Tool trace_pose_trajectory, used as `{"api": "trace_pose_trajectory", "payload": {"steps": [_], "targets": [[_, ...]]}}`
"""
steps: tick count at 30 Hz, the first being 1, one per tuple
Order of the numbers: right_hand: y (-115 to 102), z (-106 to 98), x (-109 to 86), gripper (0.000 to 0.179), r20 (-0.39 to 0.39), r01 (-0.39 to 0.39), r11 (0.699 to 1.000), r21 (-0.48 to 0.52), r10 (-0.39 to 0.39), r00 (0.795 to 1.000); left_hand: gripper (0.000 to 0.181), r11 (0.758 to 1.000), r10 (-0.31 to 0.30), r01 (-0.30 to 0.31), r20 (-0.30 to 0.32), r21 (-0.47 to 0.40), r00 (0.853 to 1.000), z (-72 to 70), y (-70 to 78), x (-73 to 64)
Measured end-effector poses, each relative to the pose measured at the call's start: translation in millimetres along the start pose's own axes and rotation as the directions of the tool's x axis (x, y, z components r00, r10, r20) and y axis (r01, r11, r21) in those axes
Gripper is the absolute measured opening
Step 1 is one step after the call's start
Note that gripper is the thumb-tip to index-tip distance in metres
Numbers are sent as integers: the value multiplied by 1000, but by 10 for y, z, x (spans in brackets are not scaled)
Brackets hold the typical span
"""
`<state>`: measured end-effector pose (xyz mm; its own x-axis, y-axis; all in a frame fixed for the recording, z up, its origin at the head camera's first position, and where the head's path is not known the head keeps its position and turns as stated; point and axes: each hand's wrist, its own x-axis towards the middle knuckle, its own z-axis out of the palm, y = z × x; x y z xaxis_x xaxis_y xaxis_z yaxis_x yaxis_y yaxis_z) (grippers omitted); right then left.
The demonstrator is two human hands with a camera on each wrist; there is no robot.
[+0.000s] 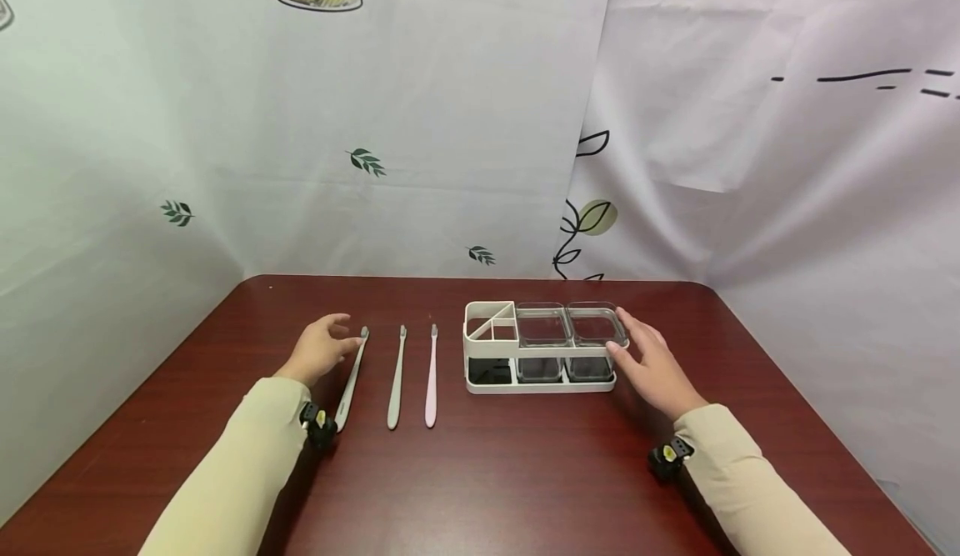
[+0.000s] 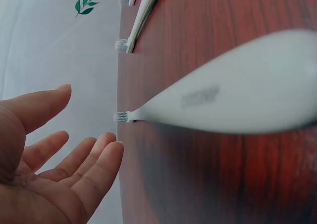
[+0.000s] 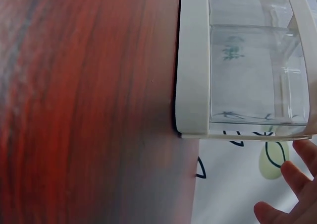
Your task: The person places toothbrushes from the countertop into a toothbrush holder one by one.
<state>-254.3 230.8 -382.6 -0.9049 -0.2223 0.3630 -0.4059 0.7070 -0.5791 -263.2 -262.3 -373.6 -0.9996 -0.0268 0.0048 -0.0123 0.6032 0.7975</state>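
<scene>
My left hand (image 1: 318,349) hovers by the head of the leftmost white toothbrush (image 1: 350,389), its thumb apart from the loosely bent fingers. The left wrist view shows that toothbrush (image 2: 237,90) lying beyond the hand, with nothing in the palm. To its right lie a pale grey-green toothbrush (image 1: 395,383) and a pink one (image 1: 431,385), bristle ends away from me. Against the right end of a white toothbrush holder (image 1: 540,388) rests my right hand (image 1: 656,368), fingers spread at its upper rim. Two clear cups (image 1: 542,327) sit in the holder.
A divided section (image 1: 491,345) forms the holder's left end. Everything stands on a dark red wooden table (image 1: 517,481). Behind its far edge hangs a white cloth (image 1: 450,122) printed with leaves. Black wrist cameras (image 1: 318,424) sit on both forearms.
</scene>
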Motion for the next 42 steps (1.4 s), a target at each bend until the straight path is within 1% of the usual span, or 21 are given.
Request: {"api": "trace_pose_trajectory", "payload": {"steps": [4, 10, 14, 20, 27, 32, 42], "targets": [[4, 15, 6, 65, -14, -1, 1000, 6, 1, 1000, 59, 999, -33, 34, 28, -30, 999, 14, -5, 24], [1, 29, -2, 64, -24, -18, 1000, 20, 19, 1000, 53, 997, -67, 68, 26, -45, 997, 36, -11, 51], [-3, 28, -2, 64, -21, -40, 998, 38, 41, 999, 49, 995, -83, 84, 26, -53, 996, 38, -20, 62], [-13, 17, -10, 63, -9, -81, 994, 69, 82, 997, 47, 990, -111, 114, 36, -85, 993, 41, -43, 89], [-17, 10, -11, 63, 6, -100, 992, 76, 99, 995, 44, 982, -143, 148, 54, -114, 988, 65, -85, 150], [-20, 7, -16, 63, 10, -108, 991, 76, 107, 994, 43, 982, -158, 165, 71, -96, 985, 71, -76, 189], [-23, -3, -20, 65, 22, -117, 989, 87, 115, 993, 43, 981, -189, 191, 74, -18, 979, 85, -26, 243]]}}
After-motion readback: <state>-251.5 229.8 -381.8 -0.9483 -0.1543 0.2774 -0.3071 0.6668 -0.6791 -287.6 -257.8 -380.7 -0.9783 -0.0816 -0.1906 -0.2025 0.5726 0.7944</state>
